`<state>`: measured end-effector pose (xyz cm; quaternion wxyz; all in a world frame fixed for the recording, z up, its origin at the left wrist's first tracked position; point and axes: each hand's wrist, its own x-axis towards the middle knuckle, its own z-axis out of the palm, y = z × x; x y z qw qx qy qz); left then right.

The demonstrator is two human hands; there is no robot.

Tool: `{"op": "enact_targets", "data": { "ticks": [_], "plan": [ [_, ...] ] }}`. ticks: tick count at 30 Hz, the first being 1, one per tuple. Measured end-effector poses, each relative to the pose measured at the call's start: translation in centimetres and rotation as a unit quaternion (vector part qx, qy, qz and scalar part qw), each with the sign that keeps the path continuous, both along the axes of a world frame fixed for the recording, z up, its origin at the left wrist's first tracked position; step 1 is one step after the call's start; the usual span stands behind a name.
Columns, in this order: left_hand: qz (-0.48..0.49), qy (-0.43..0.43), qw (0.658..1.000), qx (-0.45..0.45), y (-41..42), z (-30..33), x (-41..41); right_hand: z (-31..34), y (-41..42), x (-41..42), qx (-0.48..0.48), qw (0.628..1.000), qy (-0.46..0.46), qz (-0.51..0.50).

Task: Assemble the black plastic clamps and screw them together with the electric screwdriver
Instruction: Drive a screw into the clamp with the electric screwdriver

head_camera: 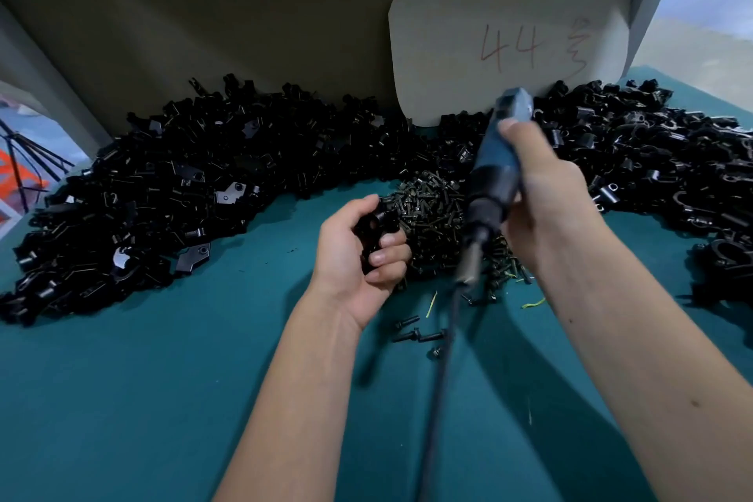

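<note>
The left hand (pixel 358 253) curls round a black clamp (pixel 377 230) above the bench (pixel 163 399); the right hand (pixel 542 196) grips the screwdriver (pixel 495 183) tip-down beside it; a skewed bit could slip off the screw.

A pale rounded card (pixel 505 33) leans upright behind the heaps of parts. It bears the handwritten red number "44". A red scribble beside the number cannot be read.
</note>
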<state>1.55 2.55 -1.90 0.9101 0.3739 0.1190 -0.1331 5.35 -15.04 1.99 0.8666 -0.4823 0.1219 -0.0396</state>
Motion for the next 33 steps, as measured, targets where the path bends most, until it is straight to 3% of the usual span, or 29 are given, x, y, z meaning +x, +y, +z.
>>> {"op": "enact_targets", "data": {
  "ticks": [5, 8, 21, 33],
  "plan": [
    [-0.056, -0.011, 0.988, 0.144, 0.3, 0.1, -0.1, 1.8, -1.1, -0.1, 0.2, 0.979, -0.024, -0.026],
    [-0.081, -0.021, 0.973, 0.217, 0.2, 0.1, -0.3, 2.5, -0.9, -0.2, 0.267, 0.962, -0.053, -0.031],
    [-0.045, -0.072, 0.895, 0.439, 0.3, -0.4, -0.1, 2.9, -0.6, -1.2, 0.138, 0.961, -0.151, -0.186],
    [-0.084, -0.074, 0.882, 0.458, 0.4, -0.4, -0.2, 2.4, 0.0, -1.4, 0.088, 0.969, -0.165, -0.164]
  ]
}}
